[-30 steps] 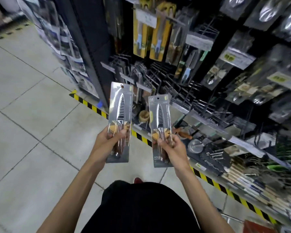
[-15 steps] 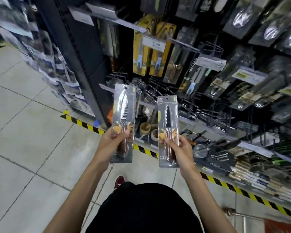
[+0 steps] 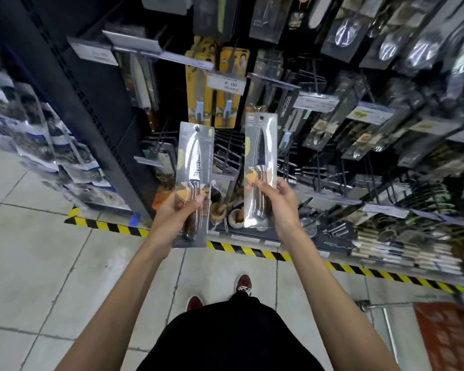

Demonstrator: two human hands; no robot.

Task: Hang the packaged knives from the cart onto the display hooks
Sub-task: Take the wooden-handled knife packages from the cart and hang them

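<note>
Our left hand grips the left pack by its lower half, thumb across the front over the knife handle and fingers behind. Our right hand grips the right pack the same way. Both packs stand upright with the blade pointing up, and neither is on a hook yet.

The left pack sits below and just left of the yellow packs hanging on the display. The right pack sits below and just right of them, its top near their lower ends. Straight below the yellow packs, between our two packs, bare hooks point out toward us. We judge these the likely targets, though we cannot tell which one belongs to this knife.

We do best to hang one pack at a time. We bring the right pack in first, square its face to the hook and line up the hole at its top with the hook tip. Holding so low lets the top flex, so we move slowly. The neighbouring hooks under the yellow packs stand close and could snag the film.
</note>
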